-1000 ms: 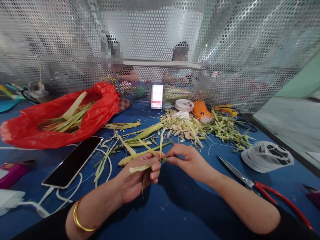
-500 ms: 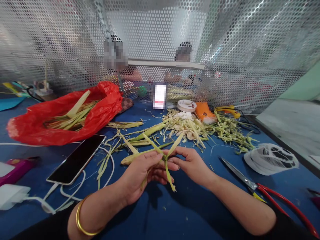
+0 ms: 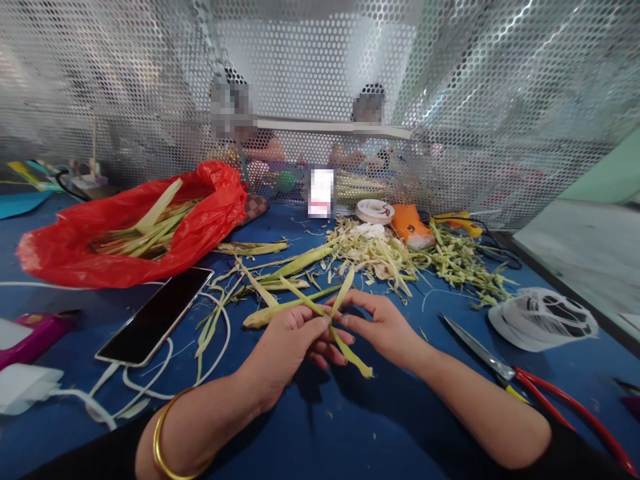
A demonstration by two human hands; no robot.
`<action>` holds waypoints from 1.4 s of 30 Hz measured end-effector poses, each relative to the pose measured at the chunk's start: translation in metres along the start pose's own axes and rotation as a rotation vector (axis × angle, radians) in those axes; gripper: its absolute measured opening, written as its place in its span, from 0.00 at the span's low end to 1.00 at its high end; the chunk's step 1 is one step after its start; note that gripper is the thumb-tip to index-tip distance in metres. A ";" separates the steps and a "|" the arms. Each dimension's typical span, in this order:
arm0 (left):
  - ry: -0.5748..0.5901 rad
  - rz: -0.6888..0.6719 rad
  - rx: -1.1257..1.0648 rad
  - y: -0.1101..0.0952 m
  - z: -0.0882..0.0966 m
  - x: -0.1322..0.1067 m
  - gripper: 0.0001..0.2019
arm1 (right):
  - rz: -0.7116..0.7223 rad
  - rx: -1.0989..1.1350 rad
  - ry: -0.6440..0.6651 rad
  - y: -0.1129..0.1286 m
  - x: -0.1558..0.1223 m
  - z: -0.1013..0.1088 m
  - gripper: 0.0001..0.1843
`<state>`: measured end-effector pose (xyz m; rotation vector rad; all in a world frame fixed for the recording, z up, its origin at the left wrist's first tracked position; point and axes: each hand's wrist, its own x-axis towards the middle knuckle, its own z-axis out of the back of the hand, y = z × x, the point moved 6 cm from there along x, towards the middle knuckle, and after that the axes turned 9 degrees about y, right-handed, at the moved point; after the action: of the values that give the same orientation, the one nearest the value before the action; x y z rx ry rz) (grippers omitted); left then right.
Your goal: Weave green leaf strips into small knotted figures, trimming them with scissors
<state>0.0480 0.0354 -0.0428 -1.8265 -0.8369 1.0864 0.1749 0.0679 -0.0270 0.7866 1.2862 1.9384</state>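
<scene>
Low over a blue table (image 3: 350,427), my left hand (image 3: 285,347) and my right hand (image 3: 383,327) meet at the fingertips. Both pinch the same thin yellow-green leaf strip (image 3: 350,353). The strip crosses between the fingers, one end sticking up and back, the other hanging down to the right. A gold bangle (image 3: 163,443) circles my left wrist. Loose leaf strips (image 3: 280,283) lie just beyond the hands.
A red plastic bag (image 3: 125,227) holds more strips at left. A black phone (image 3: 155,317) with a white cable lies near it. Heaped leaf trimmings (image 3: 400,253), red-handled scissors (image 3: 520,380), a wire spool (image 3: 543,313) lie right. Two people sit behind perforated metal mesh (image 3: 500,100).
The strip has been turned between my fingers: its lower end swung from hanging under my left hand out to the right. Both hands stay pinched together.
</scene>
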 end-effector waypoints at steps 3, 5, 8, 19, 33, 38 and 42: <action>-0.004 0.018 0.020 0.003 0.001 0.000 0.09 | -0.052 0.180 0.006 0.001 -0.002 -0.001 0.11; 0.015 0.050 0.029 0.007 -0.001 0.001 0.10 | -0.108 0.219 -0.071 -0.004 -0.004 0.000 0.10; 0.041 0.095 0.073 0.012 -0.003 0.001 0.12 | -0.138 0.184 -0.184 -0.010 -0.006 0.000 0.08; 0.031 0.109 -0.060 0.009 0.002 0.001 0.15 | -0.173 0.047 -0.181 -0.015 -0.002 0.012 0.11; -0.135 -0.019 -0.069 0.003 0.014 0.004 0.11 | -0.035 -0.088 -0.298 0.007 -0.012 0.006 0.03; -0.172 -0.061 -0.080 0.001 0.016 0.003 0.11 | 0.070 -0.243 -0.273 0.016 -0.015 0.006 0.07; -0.163 -0.074 -0.119 0.001 0.015 0.002 0.15 | 0.007 -0.173 -0.473 0.012 -0.020 0.026 0.09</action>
<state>0.0353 0.0413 -0.0481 -1.8058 -1.0768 1.1711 0.2046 0.0629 -0.0094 1.0781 0.8211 1.7020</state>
